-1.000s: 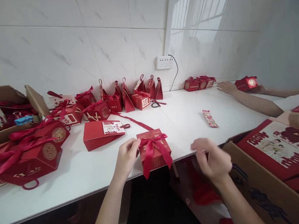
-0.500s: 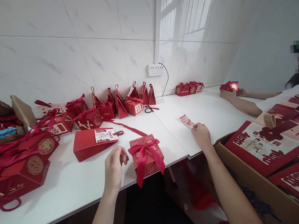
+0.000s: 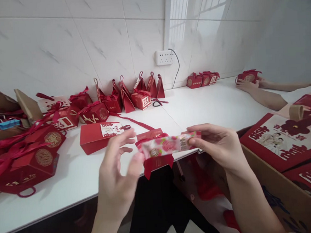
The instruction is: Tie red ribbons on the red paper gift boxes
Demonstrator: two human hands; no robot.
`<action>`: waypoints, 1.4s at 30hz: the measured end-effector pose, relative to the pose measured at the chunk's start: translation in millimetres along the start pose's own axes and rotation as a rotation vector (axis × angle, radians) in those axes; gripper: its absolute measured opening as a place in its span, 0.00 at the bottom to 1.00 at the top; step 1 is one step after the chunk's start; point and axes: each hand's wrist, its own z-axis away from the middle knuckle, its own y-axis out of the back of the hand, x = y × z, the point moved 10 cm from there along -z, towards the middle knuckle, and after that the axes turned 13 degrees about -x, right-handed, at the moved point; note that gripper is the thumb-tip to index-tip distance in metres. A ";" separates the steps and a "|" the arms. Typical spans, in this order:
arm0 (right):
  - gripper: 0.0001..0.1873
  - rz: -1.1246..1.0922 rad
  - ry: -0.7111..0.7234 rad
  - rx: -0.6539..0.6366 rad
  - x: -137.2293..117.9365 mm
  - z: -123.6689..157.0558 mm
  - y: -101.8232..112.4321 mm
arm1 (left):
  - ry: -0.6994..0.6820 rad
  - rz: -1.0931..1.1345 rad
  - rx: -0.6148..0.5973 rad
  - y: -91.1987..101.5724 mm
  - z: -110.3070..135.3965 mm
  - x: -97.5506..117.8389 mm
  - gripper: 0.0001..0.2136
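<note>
Packet, pink and white, held up in the air by its right end, roughly level, in front of the bow box and hiding its middle. Pinched there between thumb and fingers of the right hand, closed down to the wrapper. At the other end, left hand, fingers curled and well apart from the thumb, gripping nothing; thumb tip blurred, right beside the wrapper, impossible to tell whether touching. Beneath, on the near edge of the white table, bow box with red tails hanging down. Beyond the left hand, red bag lying flat. Near the wall, pointed boxes standing upright. At right, carton holding printed bags. Farther off, another person's hands at a red box.
</note>
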 end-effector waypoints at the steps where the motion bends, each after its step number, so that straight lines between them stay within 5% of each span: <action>1: 0.10 0.012 -0.006 -0.075 -6.3 -1.7 -13.3 | 0.058 -0.076 -0.099 -10.5 0.4 1.9 0.15; 5: 0.11 -0.059 -0.037 -0.215 -8.1 -9.5 -44.6 | 0.311 -0.161 -0.416 -39.6 13.8 -14.5 0.11; 10: 0.11 -0.157 -0.101 -0.297 2.9 -18.4 -65.9 | 0.479 0.203 -0.634 -62.8 32.6 -28.6 0.11; 20: 0.13 -0.048 -0.112 -0.307 -4.3 -21.5 -82.3 | 0.397 0.348 -0.449 -59.2 28.0 -28.8 0.09; 26: 0.12 0.034 -0.071 -0.255 -7.1 -20.6 -83.8 | 0.632 0.535 -0.576 -77.2 47.2 -37.2 0.14; 29: 0.10 0.068 -0.030 -0.237 -10.9 -19.1 -87.3 | 0.732 0.526 -0.525 -72.8 55.4 -41.8 0.15; 38: 0.04 0.207 0.180 -0.382 -46.2 6.0 -113.3 | 0.427 0.583 -0.491 -63.2 55.1 -36.8 0.13; 42: 0.07 0.445 0.421 -0.274 -68.4 20.5 -121.8 | 0.363 0.615 -0.441 -56.9 55.9 -25.0 0.18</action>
